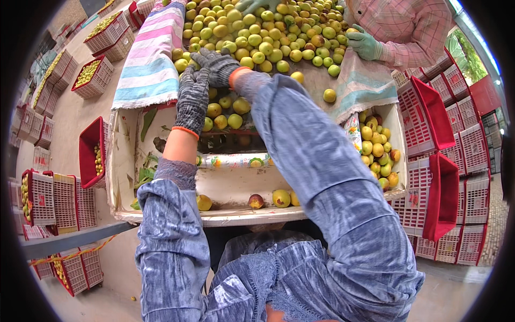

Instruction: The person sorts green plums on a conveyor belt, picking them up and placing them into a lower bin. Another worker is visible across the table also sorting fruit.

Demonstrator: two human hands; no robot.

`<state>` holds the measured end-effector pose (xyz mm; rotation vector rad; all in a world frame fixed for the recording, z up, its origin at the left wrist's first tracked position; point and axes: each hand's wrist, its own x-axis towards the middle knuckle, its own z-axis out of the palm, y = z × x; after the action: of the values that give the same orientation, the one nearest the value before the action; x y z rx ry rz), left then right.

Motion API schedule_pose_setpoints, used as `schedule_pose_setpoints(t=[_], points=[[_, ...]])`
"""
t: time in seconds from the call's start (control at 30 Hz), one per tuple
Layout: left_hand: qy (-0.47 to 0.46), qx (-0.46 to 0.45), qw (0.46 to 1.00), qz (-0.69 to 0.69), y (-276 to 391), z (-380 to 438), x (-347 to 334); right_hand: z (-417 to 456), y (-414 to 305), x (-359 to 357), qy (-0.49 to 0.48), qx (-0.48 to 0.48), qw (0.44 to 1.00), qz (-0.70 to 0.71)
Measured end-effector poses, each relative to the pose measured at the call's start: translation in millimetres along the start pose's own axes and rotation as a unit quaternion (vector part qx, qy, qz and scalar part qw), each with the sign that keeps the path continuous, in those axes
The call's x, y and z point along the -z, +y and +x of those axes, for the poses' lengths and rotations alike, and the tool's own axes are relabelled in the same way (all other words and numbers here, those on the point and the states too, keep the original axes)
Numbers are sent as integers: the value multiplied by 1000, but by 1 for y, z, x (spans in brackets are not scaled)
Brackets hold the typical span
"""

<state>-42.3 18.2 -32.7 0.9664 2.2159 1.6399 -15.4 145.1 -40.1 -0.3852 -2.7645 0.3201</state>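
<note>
My left hand, in a dark grey knit glove with an orange cuff, reaches up to the near left edge of a heap of yellow-green round fruits. My right hand, gloved alike, crosses over from the right and meets it there, fingers over the fruits. A greenish fruit shows partly at the fingertips; whether either hand grips it is hidden. Below my hands, several fruits lie at an opening in front of the heap. A white padded bar with a printed fruit pattern crosses the worn white trough.
A co-worker's green-gloved hand holds a fruit at right; another green glove touches the heap. Striped cloths flank the sorting surface. Fruits fill a right side compartment. Leaves lie left. Red-rimmed crates stand both sides.
</note>
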Motion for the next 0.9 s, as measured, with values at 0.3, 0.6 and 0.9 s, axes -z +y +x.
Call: schedule_pose_setpoints(t=[0.3, 0.6, 0.9], points=[[-84, -6, 985, 154, -13, -2, -7, -80, 164, 155, -43, -233, 944, -231], [-285, 47, 955, 71, -5, -5, -5, -106, 184, 139, -212, -249, 930, -167], [-260, -72, 963, 5, 15, -25, 0, -141, 86, 135, 67, -142, 976, -151]])
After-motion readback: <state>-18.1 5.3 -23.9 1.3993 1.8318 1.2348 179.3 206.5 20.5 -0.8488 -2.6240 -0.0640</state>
